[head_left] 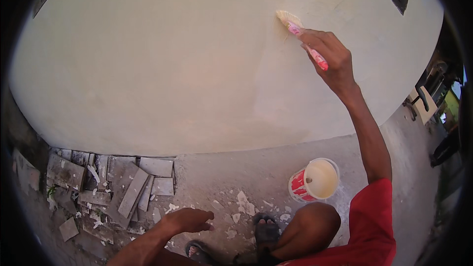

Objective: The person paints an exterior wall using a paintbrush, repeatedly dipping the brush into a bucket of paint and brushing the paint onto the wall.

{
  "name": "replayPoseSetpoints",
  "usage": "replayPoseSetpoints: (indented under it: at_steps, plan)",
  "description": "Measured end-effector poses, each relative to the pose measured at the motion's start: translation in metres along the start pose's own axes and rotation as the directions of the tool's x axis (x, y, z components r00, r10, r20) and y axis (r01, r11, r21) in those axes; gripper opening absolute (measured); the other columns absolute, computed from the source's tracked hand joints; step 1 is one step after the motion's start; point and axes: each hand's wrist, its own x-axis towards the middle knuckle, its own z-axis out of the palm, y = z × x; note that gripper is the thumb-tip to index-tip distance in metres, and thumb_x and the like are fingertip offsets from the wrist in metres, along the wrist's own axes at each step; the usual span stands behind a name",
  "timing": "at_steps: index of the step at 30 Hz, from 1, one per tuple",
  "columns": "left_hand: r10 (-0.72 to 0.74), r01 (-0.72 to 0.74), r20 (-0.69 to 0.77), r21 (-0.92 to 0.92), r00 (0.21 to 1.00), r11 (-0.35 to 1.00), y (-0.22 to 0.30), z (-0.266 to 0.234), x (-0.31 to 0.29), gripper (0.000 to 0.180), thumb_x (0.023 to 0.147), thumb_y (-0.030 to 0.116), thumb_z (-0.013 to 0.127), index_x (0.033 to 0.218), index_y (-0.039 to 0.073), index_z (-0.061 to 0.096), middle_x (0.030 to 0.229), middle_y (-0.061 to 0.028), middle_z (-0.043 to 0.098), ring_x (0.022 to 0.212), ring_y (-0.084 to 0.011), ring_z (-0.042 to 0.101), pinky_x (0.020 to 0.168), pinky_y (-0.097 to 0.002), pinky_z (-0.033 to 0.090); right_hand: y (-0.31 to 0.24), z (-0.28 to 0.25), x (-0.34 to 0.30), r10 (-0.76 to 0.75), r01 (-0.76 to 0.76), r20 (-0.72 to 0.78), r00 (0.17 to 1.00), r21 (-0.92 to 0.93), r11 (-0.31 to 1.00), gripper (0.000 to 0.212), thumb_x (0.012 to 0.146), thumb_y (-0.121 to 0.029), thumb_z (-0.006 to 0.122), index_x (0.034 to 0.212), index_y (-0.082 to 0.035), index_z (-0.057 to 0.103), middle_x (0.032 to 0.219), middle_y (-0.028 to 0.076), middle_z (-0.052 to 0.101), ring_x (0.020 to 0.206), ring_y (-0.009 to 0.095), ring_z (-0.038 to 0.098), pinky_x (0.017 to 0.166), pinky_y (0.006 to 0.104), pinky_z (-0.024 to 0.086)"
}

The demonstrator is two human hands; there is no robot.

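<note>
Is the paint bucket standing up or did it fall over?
Standing up. The paint bucket sits on the ground with its round open top facing up, pale paint showing inside, near the person's knee.

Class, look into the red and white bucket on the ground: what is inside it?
The bucket holds pale cream paint, filling it nearly to the rim. Whatever lies beneath the paint's surface, and the bucket's bottom, cannot be seen.

The right hand (329, 58) holds a pink brush (300, 34) against the pale wall (172, 69). The left hand (189, 220) hangs empty. A paint bucket (315, 180) sits below.
</note>
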Motion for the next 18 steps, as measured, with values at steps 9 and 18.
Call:
replayPoseSetpoints:
  at_steps: [9,18]
  plan:
    - [0.023,-0.023,-0.035,-0.006,0.999,1.0,0.004,0.001,0.001,0.058,0.102,0.05,0.054,0.14,0.006,0.051,0.13,-0.0214,0.065,0.119,-0.0406,0.063,0.099,-0.0483,0.05,-0.043,0.016,-0.053,0.047,-0.114,0.36,0.932,0.165,0.98,0.04,0.072,0.007,0.075,0.105,-0.015,0.069,0.101,-0.005,0.068,0.084,0.016,0.063,0.058,0.0302,0.054]
    - [0.06,-0.06,-0.049,0.004,0.997,0.998,0.005,0.0,0.001,0.055,0.101,0.048,0.056,0.138,0.008,0.051,0.128,-0.0201,0.066,0.117,-0.0409,0.063,0.097,-0.0486,0.05,0.03,-0.013,0.06,-0.114,0.103,-0.071,0.991,-0.134,0.986,0.037,0.076,0.003,0.074,0.109,-0.014,0.07,0.102,-0.003,0.072,0.085,0.019,0.066,0.064,0.0307,0.057]
